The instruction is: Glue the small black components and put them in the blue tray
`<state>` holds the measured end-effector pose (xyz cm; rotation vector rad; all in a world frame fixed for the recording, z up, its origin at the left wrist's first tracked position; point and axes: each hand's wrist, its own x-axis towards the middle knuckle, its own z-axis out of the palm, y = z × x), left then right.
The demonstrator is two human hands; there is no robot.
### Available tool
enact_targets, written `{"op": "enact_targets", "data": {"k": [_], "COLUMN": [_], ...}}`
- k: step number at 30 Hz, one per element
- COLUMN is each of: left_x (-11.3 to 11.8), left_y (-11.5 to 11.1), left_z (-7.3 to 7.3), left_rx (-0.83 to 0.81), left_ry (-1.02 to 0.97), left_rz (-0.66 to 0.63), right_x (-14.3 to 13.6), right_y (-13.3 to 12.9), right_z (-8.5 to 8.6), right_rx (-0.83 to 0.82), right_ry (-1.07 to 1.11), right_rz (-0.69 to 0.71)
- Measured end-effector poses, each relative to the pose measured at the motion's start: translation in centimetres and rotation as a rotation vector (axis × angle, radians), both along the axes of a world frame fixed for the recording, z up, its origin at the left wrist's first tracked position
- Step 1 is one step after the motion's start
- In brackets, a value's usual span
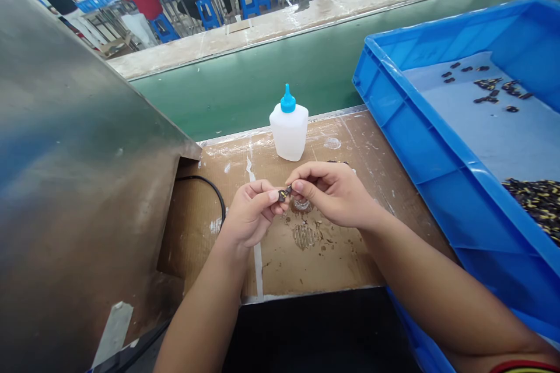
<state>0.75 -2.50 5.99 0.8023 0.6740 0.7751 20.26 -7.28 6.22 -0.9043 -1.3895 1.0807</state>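
Note:
Above the cardboard-covered bench, my left hand pinches one end of a small black-and-yellow part between thumb and fingers. My right hand is closed on the other end, so the two hands meet at the part. Whether it is one part or two joined pieces I cannot tell. Under the hands, a small clear round object is partly hidden. Some dark bits show just behind my right hand. Beyond the hands stands a translucent squeeze bottle with a blue nozzle cap.
A big blue crate on the right holds a pile of black-and-yellow parts and several scattered ones. A metal housing rises at left, near a black cable. A green belt runs behind; people sit and stand farther back.

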Motion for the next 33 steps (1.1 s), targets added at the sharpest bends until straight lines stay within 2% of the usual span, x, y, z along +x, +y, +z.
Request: {"op": "enact_targets", "data": {"k": [33], "left_x": [-0.04], "left_y": [0.03], "left_z": [-0.06], "left_rx": [0.0], "left_ry": [-0.041], "left_rz": [-0.047], "right_x": [0.26], "right_y": [0.0], "right_z": [0.44], "right_rx": [-0.019], "right_ry": [-0.013], "right_rz": [0.037]}}
